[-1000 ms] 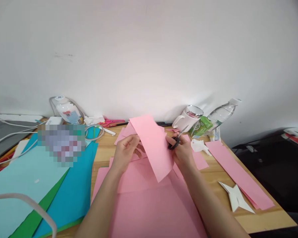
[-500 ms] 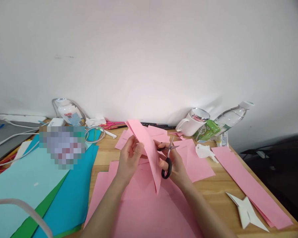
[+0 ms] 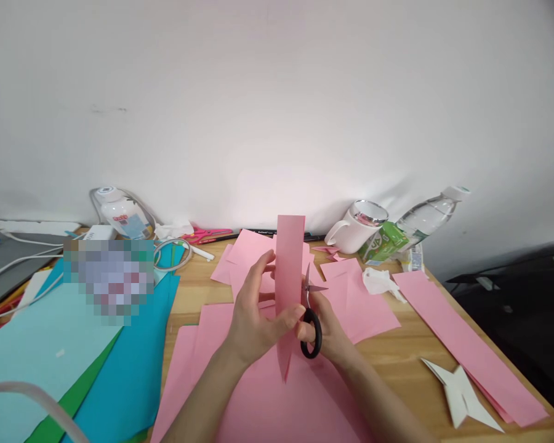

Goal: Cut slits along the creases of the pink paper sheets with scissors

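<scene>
A folded strip of pink paper (image 3: 290, 264) stands nearly upright in front of me, above larger pink sheets (image 3: 263, 406) on the table. My left hand (image 3: 256, 317) grips it from the left, with the thumb across its near face and the fingers behind. Black-handled scissors (image 3: 311, 332) hang in my right hand (image 3: 327, 332), close to the strip's right edge. Their blades are spread and point up and to the right, off the paper. Part of my right hand's fingers is hidden behind the scissors and strip.
Cut pink pieces (image 3: 364, 301) and a white mug (image 3: 357, 227) lie beyond my hands. At right are a clear bottle (image 3: 429, 215), long pink strips (image 3: 466, 344) and a white folded paper star (image 3: 461, 397). Blue sheets (image 3: 138, 363) and a white bottle (image 3: 124, 212) are at left.
The pink strip has turned from a leftward slant to nearly upright, its face now toward me. My left hand has shifted right, its thumb across the strip. The scissors have dropped slightly.
</scene>
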The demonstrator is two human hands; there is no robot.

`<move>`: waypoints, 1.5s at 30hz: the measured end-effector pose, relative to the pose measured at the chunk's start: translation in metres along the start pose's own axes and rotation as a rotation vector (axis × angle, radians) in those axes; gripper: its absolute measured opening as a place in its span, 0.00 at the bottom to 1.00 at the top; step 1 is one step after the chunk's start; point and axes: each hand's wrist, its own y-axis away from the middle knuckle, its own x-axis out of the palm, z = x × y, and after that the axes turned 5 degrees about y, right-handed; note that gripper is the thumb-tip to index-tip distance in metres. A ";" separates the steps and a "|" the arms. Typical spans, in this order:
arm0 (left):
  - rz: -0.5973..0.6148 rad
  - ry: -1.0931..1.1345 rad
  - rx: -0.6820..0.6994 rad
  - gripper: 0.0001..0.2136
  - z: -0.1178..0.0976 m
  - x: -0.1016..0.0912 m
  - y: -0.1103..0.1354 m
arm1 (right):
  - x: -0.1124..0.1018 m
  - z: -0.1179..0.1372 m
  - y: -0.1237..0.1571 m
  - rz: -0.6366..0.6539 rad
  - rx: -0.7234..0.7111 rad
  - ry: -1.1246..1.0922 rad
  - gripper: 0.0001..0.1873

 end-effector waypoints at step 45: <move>0.338 -0.125 0.029 0.20 -0.006 -0.002 0.001 | -0.005 -0.008 -0.008 -0.835 0.121 0.019 0.26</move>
